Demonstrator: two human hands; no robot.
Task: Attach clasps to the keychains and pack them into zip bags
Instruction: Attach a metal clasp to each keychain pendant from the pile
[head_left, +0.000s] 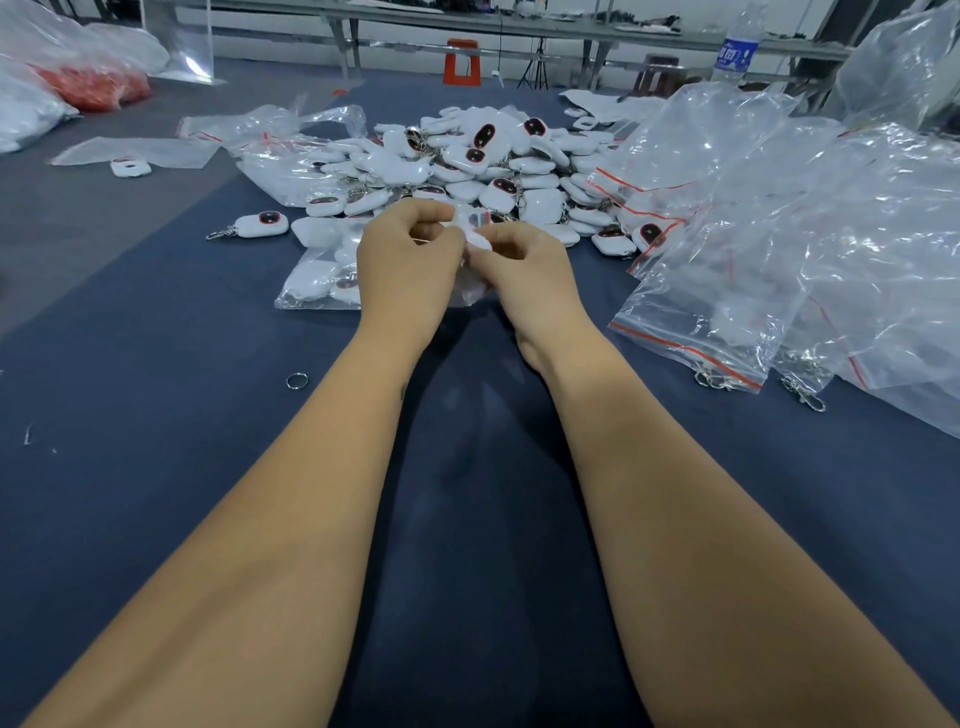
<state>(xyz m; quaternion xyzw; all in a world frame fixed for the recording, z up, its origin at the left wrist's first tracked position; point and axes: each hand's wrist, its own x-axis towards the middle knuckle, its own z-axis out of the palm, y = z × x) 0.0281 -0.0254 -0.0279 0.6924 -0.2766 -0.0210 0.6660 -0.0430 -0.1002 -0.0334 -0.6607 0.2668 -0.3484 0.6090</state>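
Observation:
My left hand (408, 260) and my right hand (524, 273) meet above the dark blue table (156, 364), fingers curled, both pinching a small clear zip bag (475, 234) with a white keychain inside; most of it is hidden by my fingers. Behind them lies a big pile of white keychains (467, 166) with dark oval faces and metal clasps. One keychain with a clasp (257, 226) lies apart to the left. A filled zip bag (324, 275) rests just left of my left hand.
Empty zip bags with red strips (727, 291) are heaped at the right, with loose clasps (805, 395) at their near edge. A loose split ring (296, 381) lies at the left. More bags (270, 130) and a red-filled bag (98, 88) sit far left. A water bottle (737, 47) stands far right.

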